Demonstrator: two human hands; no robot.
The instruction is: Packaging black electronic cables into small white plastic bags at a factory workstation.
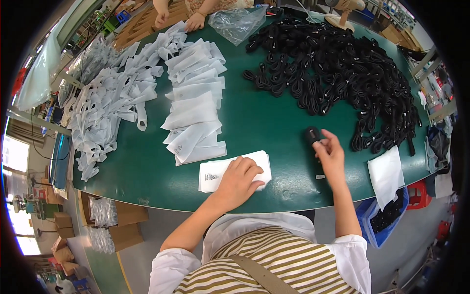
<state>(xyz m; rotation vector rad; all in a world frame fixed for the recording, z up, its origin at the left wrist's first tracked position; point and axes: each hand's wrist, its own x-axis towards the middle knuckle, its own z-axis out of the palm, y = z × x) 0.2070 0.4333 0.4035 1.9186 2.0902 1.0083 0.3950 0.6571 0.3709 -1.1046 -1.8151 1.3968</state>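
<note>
My left hand point(238, 179) rests flat on a small stack of white pouches point(215, 172) near the front edge of the green table point(259, 122). My right hand point(331, 156) grips a black coiled cable bundle point(313, 137) just above the table, close to the front edge. A big heap of black coiled cables point(342, 73) spreads over the far right of the table. A fanned row of white pouches point(196, 103) lies left of centre.
A loose pile of white pouches point(110, 103) covers the left side. A clear plastic bag point(236, 22) lies at the far edge, beside another person's hands point(195, 22). A white sheet point(387, 174) hangs over the right edge above a blue bin point(377, 228). Cardboard boxes point(120, 223) stand under the table.
</note>
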